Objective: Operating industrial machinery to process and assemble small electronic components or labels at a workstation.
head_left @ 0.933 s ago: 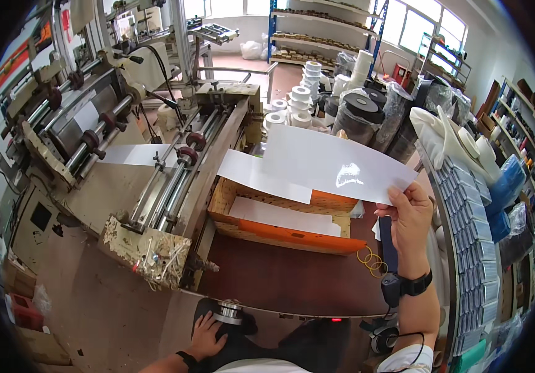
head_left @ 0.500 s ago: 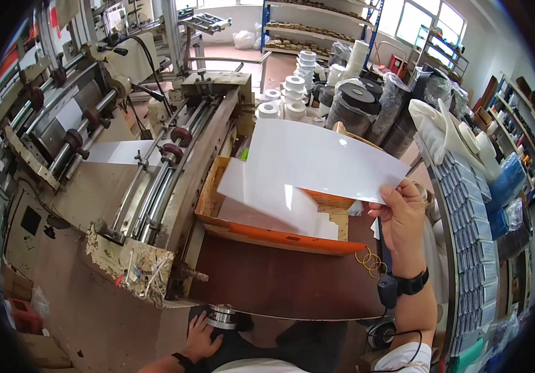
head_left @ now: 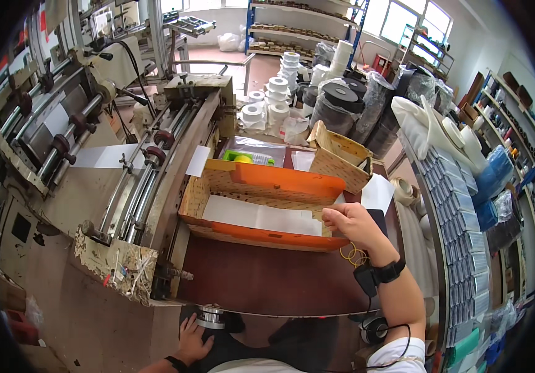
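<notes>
An open-topped box with orange sides [head_left: 261, 237] stands on the brown tabletop [head_left: 261, 280], with white sheets [head_left: 261, 212] lying flat inside. My right hand [head_left: 354, 227] is above its right end, fingers curled in, with no sheet showing in them. A black strap device [head_left: 376, 273] circles that wrist. Low in the picture, my left hand [head_left: 194, 336] rests on my dark-clothed leg with fingers spread. It lies beside a round silver metal part [head_left: 210, 317] under the table edge.
A machine with rollers [head_left: 146, 193] stands at the left. Behind the orange box are a smaller cardboard box [head_left: 340, 155], a green tray [head_left: 249, 158] and a loose white sheet [head_left: 378, 193]. White rolls [head_left: 278, 93] and stacked silvery packs [head_left: 466, 248] stand farther back and right.
The large white sheet that my right hand held up over the box is out of that hand. The hand has moved left and slightly down, fingers curled. My left hand stays on my leg.
</notes>
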A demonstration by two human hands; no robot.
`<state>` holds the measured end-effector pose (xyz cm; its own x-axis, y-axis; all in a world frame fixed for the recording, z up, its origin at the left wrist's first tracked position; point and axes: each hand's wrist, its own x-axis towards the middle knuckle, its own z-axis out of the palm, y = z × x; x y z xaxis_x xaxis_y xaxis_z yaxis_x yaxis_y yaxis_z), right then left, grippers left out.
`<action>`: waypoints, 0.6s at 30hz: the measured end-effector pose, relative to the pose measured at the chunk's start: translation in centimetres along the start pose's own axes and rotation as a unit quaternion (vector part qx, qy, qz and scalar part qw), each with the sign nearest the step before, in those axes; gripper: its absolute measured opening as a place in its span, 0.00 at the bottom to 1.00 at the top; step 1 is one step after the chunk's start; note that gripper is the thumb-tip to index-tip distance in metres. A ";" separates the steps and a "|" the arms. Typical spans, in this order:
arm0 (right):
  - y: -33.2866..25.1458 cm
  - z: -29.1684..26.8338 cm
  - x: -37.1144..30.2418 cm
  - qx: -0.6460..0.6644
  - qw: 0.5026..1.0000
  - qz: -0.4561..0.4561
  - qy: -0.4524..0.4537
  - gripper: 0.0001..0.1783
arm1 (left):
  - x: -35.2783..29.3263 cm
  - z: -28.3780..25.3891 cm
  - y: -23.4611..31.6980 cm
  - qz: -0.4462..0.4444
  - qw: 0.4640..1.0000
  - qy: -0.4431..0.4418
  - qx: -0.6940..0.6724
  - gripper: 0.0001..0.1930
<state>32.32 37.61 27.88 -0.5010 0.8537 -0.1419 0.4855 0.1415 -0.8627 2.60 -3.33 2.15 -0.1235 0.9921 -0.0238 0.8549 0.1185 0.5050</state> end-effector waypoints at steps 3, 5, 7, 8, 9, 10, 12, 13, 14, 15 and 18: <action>-0.2 -0.1 -0.3 0.091 0.991 0.097 0.002 0.30 | -0.1 0.1 -0.2 0.000 1.000 0.005 0.000 0.27; 0.5 0.0 0.0 0.109 0.988 0.112 -0.009 0.31 | -0.5 0.0 -0.4 -0.002 1.000 0.006 0.007 0.27; 1.7 -0.4 0.2 0.123 0.984 0.128 -0.010 0.32 | -0.2 0.2 -0.3 0.004 1.000 0.005 -0.001 0.26; 2.5 -0.5 0.3 0.129 0.982 0.136 -0.019 0.33 | -0.2 0.2 -0.2 0.007 1.000 0.006 -0.001 0.26; 2.6 -0.4 0.4 0.135 0.980 0.143 -0.030 0.34 | -0.2 0.2 -0.1 0.004 1.000 0.008 -0.009 0.26; 2.6 -0.3 0.3 0.135 0.980 0.142 -0.029 0.34 | -0.2 0.1 0.0 0.001 1.000 0.009 -0.018 0.26; 2.2 0.1 0.1 0.235 0.962 0.134 -0.034 0.35 | -0.1 -0.1 0.2 -0.001 1.000 0.006 -0.021 0.26; 2.3 0.0 0.0 0.235 0.962 0.133 -0.034 0.35 | -0.1 -0.2 0.3 -0.003 1.000 0.001 -0.025 0.26; 2.6 -0.3 0.1 0.243 0.960 0.134 -0.030 0.35 | -0.1 -0.2 0.4 -0.003 1.000 0.002 -0.024 0.26; 2.8 -0.5 0.2 0.252 0.958 0.135 -0.027 0.34 | -0.1 -0.2 0.4 -0.003 1.000 -0.001 -0.022 0.27; 1.1 -2.3 -0.7 0.240 0.966 0.082 0.046 0.26 | 0.1 -0.6 0.8 -0.009 1.000 -0.002 -0.023 0.27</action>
<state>34.89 38.36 28.12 -0.3686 0.8889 -0.2720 0.1537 -0.2303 -0.9609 3.01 -3.13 3.05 -0.1359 0.9901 -0.0359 0.8284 0.1335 0.5441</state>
